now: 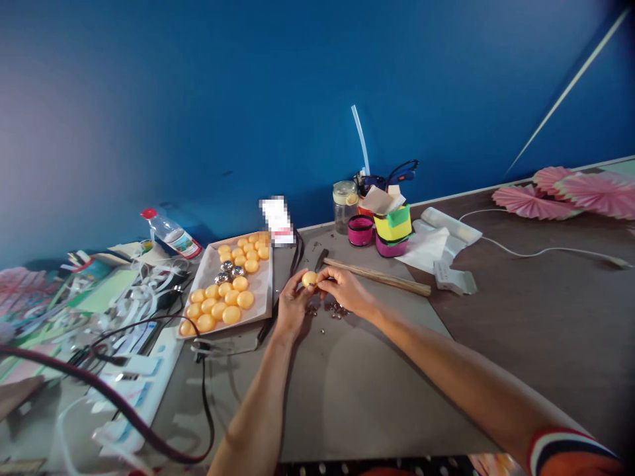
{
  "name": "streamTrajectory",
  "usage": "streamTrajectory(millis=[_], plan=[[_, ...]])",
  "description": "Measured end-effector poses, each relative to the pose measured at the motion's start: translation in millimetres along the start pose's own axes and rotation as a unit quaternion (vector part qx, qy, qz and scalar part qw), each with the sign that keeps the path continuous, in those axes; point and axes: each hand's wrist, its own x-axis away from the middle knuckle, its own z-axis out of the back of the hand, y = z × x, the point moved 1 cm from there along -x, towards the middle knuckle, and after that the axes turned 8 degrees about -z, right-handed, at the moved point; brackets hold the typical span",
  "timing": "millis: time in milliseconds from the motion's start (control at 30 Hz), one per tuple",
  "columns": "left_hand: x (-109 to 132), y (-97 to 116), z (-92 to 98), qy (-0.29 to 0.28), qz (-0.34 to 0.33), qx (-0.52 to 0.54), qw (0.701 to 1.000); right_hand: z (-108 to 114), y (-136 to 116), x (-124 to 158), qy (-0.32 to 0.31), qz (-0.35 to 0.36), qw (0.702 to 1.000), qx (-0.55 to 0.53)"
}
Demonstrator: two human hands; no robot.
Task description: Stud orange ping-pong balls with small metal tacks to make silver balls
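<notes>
My left hand [292,305] and my right hand [343,289] meet over the grey mat [347,390], both closed around one small orange ball [309,278]. The right fingers pinch at the ball's right side; anything tiny between them is too small to see. Small dark metal bits [337,309] lie scattered on the mat just below the hands. To the left stands a tray [262,291] with several orange balls and three shiny silver ones [230,271].
A hammer with a wooden handle [381,277] lies behind the hands. Further back are a glass jar [345,207], coloured containers [391,231], white cloth [431,241] and pink paper fans [565,192]. Cables, a bottle [171,233] and clutter fill the left side.
</notes>
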Motion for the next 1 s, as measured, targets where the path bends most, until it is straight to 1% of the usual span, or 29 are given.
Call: streamTrajectory(millis=[100, 233, 400, 500, 567, 633, 667, 700, 733, 767, 867, 933, 967, 1000], plan=[[0, -1, 1.0, -0.005, -0.009, -0.006, 1.000, 1, -1, 0, 0.009, -0.007, 1.000, -0.002], [1, 0, 0.1, -0.002, -0.021, 0.003, 1.000, 3, -2, 0, -0.005, 0.008, 1.000, 0.005], [2, 4, -4.7, 0.007, -0.018, 0.004, 1.000, 1, 0, -1, 0.023, -0.004, 1.000, 0.019], [2, 5, -6.9, -0.003, -0.010, 0.068, 0.998, 1, -2, -3, 0.012, 0.011, 1.000, -0.013], [2, 6, -6.8, -0.015, 0.017, 0.130, 0.991, 6, -5, -4, -0.010, 0.021, 0.999, -0.028], [1, 8, -5.4, -0.014, 0.048, 0.178, 0.983, 15, -8, -6, -0.014, 0.027, 0.999, 0.008], [0, 9, -4.4, -0.010, 0.059, 0.196, 0.979, 21, -8, -8, 0.003, 0.032, 0.998, 0.057], [-1, 11, -3.6, -0.005, 0.066, 0.212, 0.975, 27, -8, -9, 0.020, 0.045, 0.991, 0.125], [-1, 12, -3.0, -0.001, 0.068, 0.225, 0.972, 32, -7, -10, 0.038, 0.061, 0.977, 0.198], [-1, 13, -2.6, 0.003, 0.068, 0.235, 0.970, 36, -5, -11, 0.041, 0.072, 0.959, 0.270], [-2, 15, -2.6, 0.018, 0.060, 0.236, 0.970, 41, 4, -13, 0.007, 0.080, 0.891, 0.447], [-2, 14, -2.9, 0.025, 0.060, 0.227, 0.972, 42, 10, -13, -0.014, 0.079, 0.856, 0.511], [-2, 14, -3.0, 0.025, 0.062, 0.224, 0.972, 42, 11, -14, -0.019, 0.080, 0.848, 0.523], [-2, 14, -3.0, 0.023, 0.063, 0.225, 0.972, 42, 13, -14, -0.023, 0.081, 0.847, 0.524]])
